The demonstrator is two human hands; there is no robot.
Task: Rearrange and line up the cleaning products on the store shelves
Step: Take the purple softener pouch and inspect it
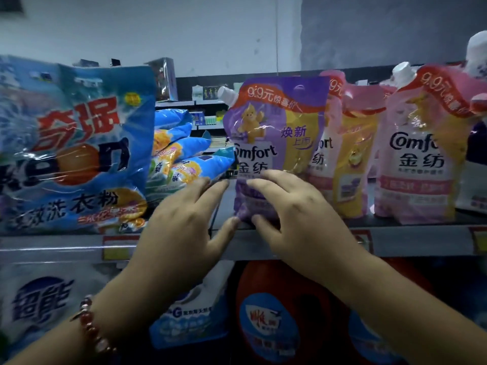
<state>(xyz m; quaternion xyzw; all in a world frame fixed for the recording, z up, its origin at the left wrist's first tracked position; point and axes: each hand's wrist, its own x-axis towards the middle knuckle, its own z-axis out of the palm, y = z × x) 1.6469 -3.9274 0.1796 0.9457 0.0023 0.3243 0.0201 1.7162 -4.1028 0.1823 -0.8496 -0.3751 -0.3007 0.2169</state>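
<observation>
Purple Comfort softener pouch stands upright on the upper shelf, near its front edge, white spout cap at top left; it sits just beside a row of pink Comfort pouches to its right, and overlaps the nearest of them. Right hand lies across the pouch's lower front, fingers spread and lightly bent, thumb at the bottom edge; whether it clamps the pouch or merely rests on it cannot be told. Left hand is at the pouch's lower left edge, fingers straight and spread, thumb tip touching the bottom corner; a red bead bracelet sits on that wrist. Left of the pouch lie stacked small blue detergent bags; further left stands a large blue washing powder bag. On the shelf below: white detergent bags; a red detergent bottle.
</observation>
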